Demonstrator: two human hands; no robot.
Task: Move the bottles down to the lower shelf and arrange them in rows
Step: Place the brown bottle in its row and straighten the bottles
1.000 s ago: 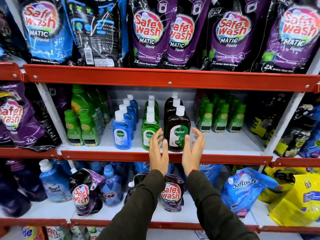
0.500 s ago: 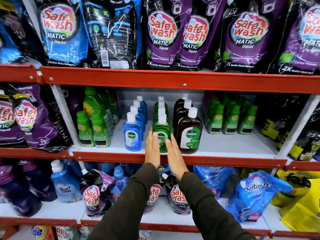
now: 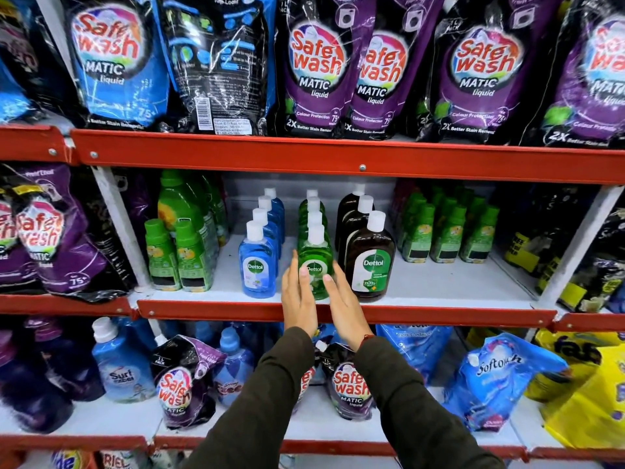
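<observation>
Red-edged shelving (image 3: 338, 313) carries three Dettol rows on its white middle level. Both hands have closed in since a moment ago: the left hand (image 3: 297, 299) and right hand (image 3: 341, 299), fingers straight and nearly together, now flank the front green bottle (image 3: 316, 265), standing between the blue bottle (image 3: 257, 269) and brown bottle (image 3: 370, 265).

A single head-worn wide-angle view faces a store rack straight on and from close by, tilted slightly down. The middle shelf (image 3: 345, 313) sits at the centre of the frame, with the pouch shelf (image 3: 338, 154) above and a lower shelf (image 3: 338, 446) below. Both forearms enter from the bottom edge, reaching away from the camera. Straight edges bow near the borders
</observation>
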